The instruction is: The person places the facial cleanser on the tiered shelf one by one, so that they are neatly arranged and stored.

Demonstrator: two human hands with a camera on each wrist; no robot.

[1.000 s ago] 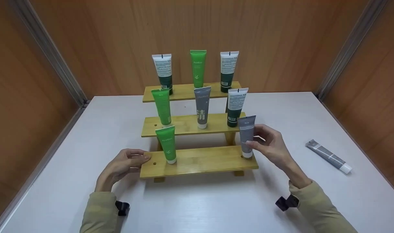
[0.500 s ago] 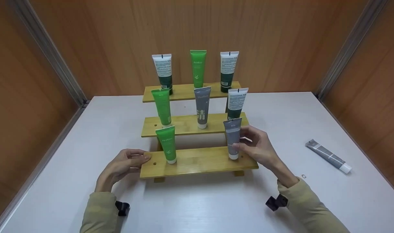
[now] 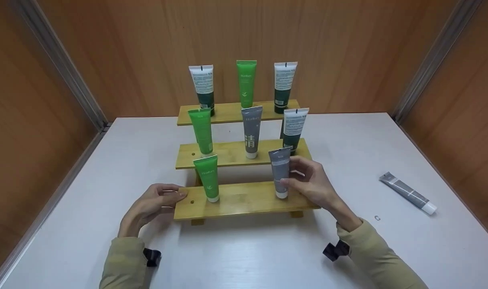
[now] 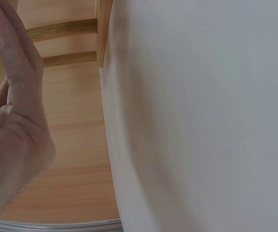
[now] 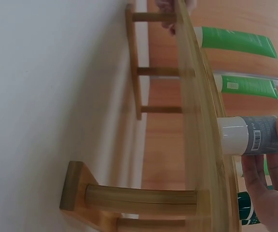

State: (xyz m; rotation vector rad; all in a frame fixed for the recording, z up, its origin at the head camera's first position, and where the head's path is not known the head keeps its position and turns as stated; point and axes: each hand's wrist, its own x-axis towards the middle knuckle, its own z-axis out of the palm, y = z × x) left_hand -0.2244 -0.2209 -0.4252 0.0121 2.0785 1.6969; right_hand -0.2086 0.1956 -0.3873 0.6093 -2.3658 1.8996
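My right hand [image 3: 314,185] pinches a grey squeeze tube [image 3: 280,170] between thumb and fingers. The tube is upright, its white cap [image 5: 234,136] down at the bottom board of a three-tier wooden stand [image 3: 244,202], right of the middle. At the stand's left end, my left hand [image 3: 153,206] grips the edge of that same board, thumb on top. A green tube [image 3: 207,178] stands on the left of the bottom board. On the middle board are a green tube [image 3: 201,130], a grey tube [image 3: 252,130] and a white-and-dark-green tube [image 3: 295,124], partly hidden by the held one.
The top board bears a green tube [image 3: 246,82] between two white-and-dark-green tubes, left [image 3: 202,82] and right [image 3: 284,80]. Another grey tube [image 3: 406,192] lies on the white table at right, near a small ring-like bit [image 3: 377,218]. Wooden panels [image 3: 244,36] enclose the back and sides.
My right hand has moved the grey tube leftward along the bottom board, from its right end toward the middle. The left hand stays on the board's left end.
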